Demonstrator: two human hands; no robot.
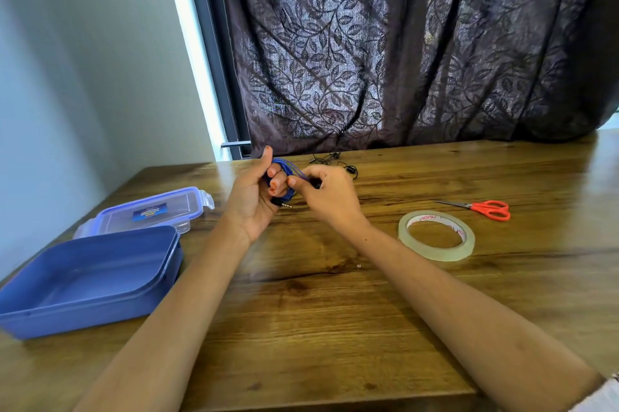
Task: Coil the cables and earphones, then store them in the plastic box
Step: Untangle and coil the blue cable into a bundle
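A blue cable (290, 169) is wound in loops around the fingers of my left hand (253, 192), which holds the coil above the wooden table (335, 304). Its black jack plug (283, 204) sticks out below the coil. My right hand (326, 192) pinches the cable at the coil's right side. Thin black earphones (338, 162) lie loose on the table just behind my hands. The blue plastic box (87, 281) stands open at the left with nothing visible inside.
The box's clear lid (150, 212) with blue clips lies behind the box. A roll of clear tape (436, 235) and red-handled scissors (485, 208) lie to the right. A dark leaf-patterned curtain (402, 43) hangs behind the table's far edge.
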